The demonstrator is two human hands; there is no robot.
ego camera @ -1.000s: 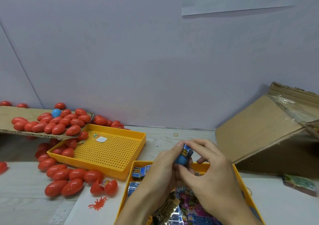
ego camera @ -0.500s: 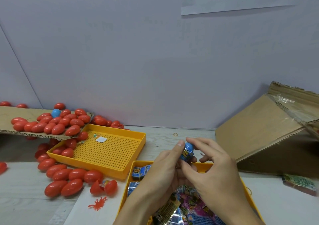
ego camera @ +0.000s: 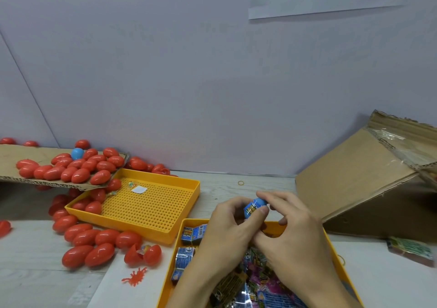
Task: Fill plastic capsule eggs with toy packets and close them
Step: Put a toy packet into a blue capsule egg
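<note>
Pinching a blue capsule egg (ego camera: pixel 256 204) between them, both hands are working above the far edge of the near yellow tray (ego camera: pixel 332 244). The left hand (ego camera: pixel 230 227) is curling its fingers round the egg's left side, thumb pressing near a blue-and-yellow toy packet (ego camera: pixel 251 209) that is showing at the egg's lower part. The right hand (ego camera: pixel 292 234) is gripping the egg from the right, forefinger lying over its top and thumb tip bearing on the packet. Whether the egg's halves are fully joined cannot be told.

The near yellow tray is holding small blue packets (ego camera: pixel 192 233) along its left side and a heap of mixed coloured packets (ego camera: pixel 260 286) beneath the wrists. A second yellow tray (ego camera: pixel 151 209), perforated across its floor, is lying to the left and farther back; it is carrying a few red eggs (ego camera: pixel 93 207) in its left corner and a white scrap (ego camera: pixel 139 189). A cardboard sheet (ego camera: pixel 14 158) is overhanging that corner, bearing many red eggs and one blue egg (ego camera: pixel 77 153). More red eggs (ego camera: pixel 92 246) are lying loose on the table (ego camera: pixel 42 284), with one opened red egg (ego camera: pixel 143 255) and a red toy creature (ego camera: pixel 135 276) near the tray's front. A cardboard box (ego camera: pixel 364 180) is tilting at the right, just beside the hands.
</note>
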